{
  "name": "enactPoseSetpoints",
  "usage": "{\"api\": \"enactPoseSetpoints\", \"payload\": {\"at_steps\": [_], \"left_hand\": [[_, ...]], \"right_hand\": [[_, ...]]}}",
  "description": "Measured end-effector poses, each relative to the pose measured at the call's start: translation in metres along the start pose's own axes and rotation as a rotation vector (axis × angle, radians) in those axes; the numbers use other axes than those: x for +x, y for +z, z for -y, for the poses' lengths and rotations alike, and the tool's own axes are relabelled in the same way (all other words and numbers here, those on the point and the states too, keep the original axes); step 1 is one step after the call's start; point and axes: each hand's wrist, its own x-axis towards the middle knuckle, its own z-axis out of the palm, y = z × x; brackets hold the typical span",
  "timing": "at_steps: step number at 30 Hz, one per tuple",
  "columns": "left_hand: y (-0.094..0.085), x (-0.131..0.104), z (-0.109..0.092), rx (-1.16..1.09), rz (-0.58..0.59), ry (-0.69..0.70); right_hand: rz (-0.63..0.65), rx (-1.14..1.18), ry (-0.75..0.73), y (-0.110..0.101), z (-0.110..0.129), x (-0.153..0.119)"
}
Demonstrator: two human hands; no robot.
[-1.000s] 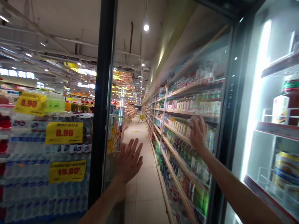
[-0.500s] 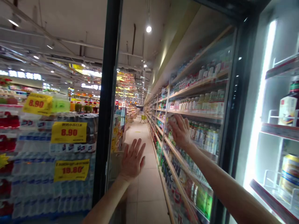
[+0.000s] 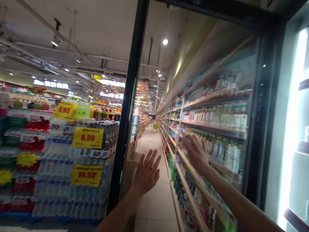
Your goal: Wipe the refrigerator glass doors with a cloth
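Note:
The glass door of a lit cooler stands open before me, with a black frame. Flat against its pane, near the left side of the frame, lies my left hand, fingers spread and holding nothing. Higher up and to the right, my right hand presses a small white cloth against the glass. The cloth is mostly hidden under the fingers, and that hand is a little blurred.
Through the pane show long shelves of bottles, a tiled aisle and a distant yellow-green cart. Left of the door, packs of bottled water are stacked beneath yellow price signs. A bright light strip edges the cooler at right.
My view has turned left, so the scene has shifted rightward. On the glass, my right hand has slid down with the white cloth, its fingers straighter. My left hand stays flat on the pane.

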Motion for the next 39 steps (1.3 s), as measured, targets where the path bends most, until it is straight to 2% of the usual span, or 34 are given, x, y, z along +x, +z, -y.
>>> {"api": "enactPoseSetpoints", "payload": {"at_steps": [2, 4, 6, 9, 11, 13, 16, 18, 20, 23, 25, 26, 27, 30, 32, 34, 37, 39], "left_hand": [[0.001, 0.0, 0.0, -0.007, 0.002, -0.015], [0.001, 0.001, -0.001, -0.009, 0.001, -0.023], [-0.001, 0.002, -0.003, -0.009, -0.011, -0.023], [-0.004, 0.004, -0.005, -0.005, -0.031, -0.016], [-0.005, 0.005, -0.006, 0.001, -0.034, -0.023], [-0.006, 0.005, -0.007, 0.004, -0.03, -0.027], [-0.006, 0.005, -0.007, -0.001, -0.021, -0.025], [-0.006, 0.004, -0.007, -0.007, -0.018, -0.023], [-0.007, 0.004, -0.007, -0.006, -0.015, -0.027], [-0.007, 0.002, -0.007, 0.006, -0.011, -0.022], [-0.006, 0.002, -0.007, 0.012, -0.019, -0.018], [-0.006, 0.001, -0.007, 0.012, -0.025, -0.017], [-0.006, 0.001, -0.007, 0.01, -0.029, -0.018], [-0.006, 0.001, -0.006, 0.003, -0.024, -0.023], [-0.006, 0.001, -0.006, 0.002, -0.015, -0.022], [-0.006, 0.001, -0.006, 0.004, -0.011, -0.021], [-0.006, 0.001, -0.006, 0.003, -0.012, -0.019], [-0.006, 0.002, -0.006, -0.001, -0.012, -0.018]], "right_hand": [[-0.091, -0.081, 0.226, -0.001, -0.023, 0.026], [-0.094, -0.096, 0.262, -0.004, -0.028, 0.033], [-0.02, -0.04, 0.087, -0.008, -0.013, 0.019], [0.105, 0.095, -0.286, -0.012, 0.015, -0.015], [0.118, 0.127, -0.361, -0.01, 0.015, -0.02], [0.045, 0.07, -0.203, -0.007, -0.004, -0.004], [-0.101, -0.053, 0.168, -0.003, -0.036, 0.03], [-0.117, -0.074, 0.228, -0.003, -0.036, 0.037], [-0.056, -0.03, 0.087, -0.006, -0.015, 0.024], [0.066, 0.094, -0.264, -0.009, 0.023, -0.008], [0.089, 0.122, -0.366, -0.009, 0.025, -0.013], [0.077, 0.102, -0.332, -0.008, 0.017, -0.008], [0.041, 0.065, -0.236, -0.007, 0.005, 0.001], [-0.114, -0.067, 0.168, -0.004, -0.036, 0.033], [-0.147, -0.105, 0.275, -0.005, -0.045, 0.038], [-0.071, -0.086, 0.155, -0.007, -0.03, 0.021], [0.116, 0.024, -0.223, -0.012, 0.009, -0.021], [0.193, 0.087, -0.377, -0.014, 0.017, -0.037]]}}
